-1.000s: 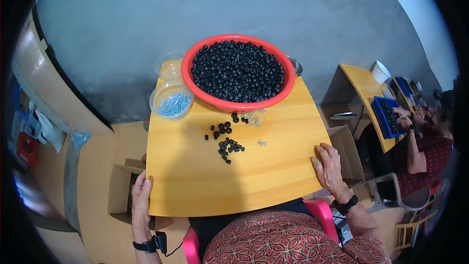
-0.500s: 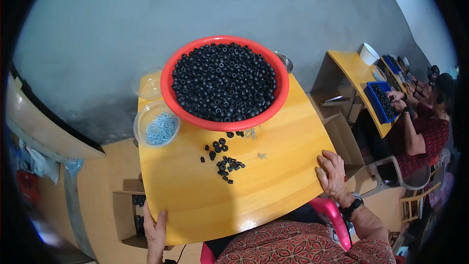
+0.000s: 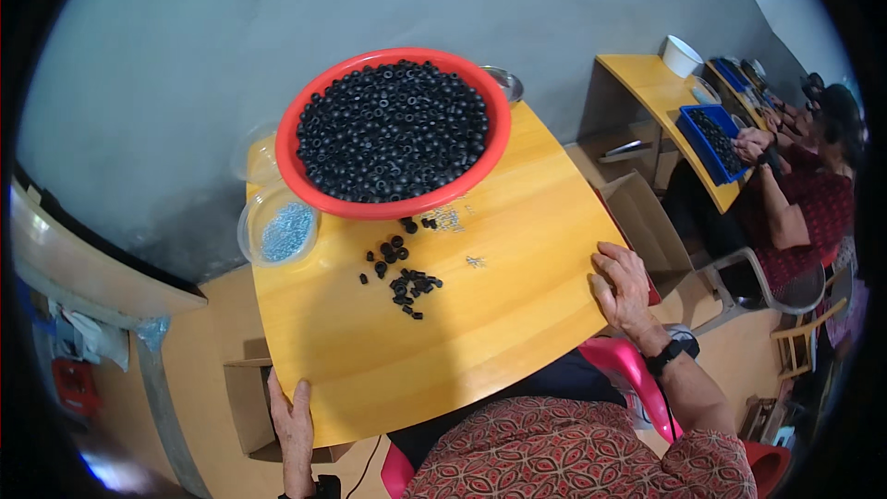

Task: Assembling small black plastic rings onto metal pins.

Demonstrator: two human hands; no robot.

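Head view shows a yellow wooden table [image 3: 517,323] with a red basin [image 3: 500,132] on its far part, heaped with small black ring-like parts [image 3: 393,129]. Loose black pieces [image 3: 416,283] lie nearer the middle, beside scattered small silvery pieces [image 3: 447,218]. A clear round tub [image 3: 246,233] with silvery-blue bits [image 3: 288,231] stands at the basin's left, near the table's edge. At the near left corner, the left hand [image 3: 294,418] has its thumb on the tabletop and its fingers past the edge, partly hidden; whether it grips, I cannot tell. The right hand [image 3: 627,291] rests on the right edge, fingers loosely spread and slightly bent, holding nothing.
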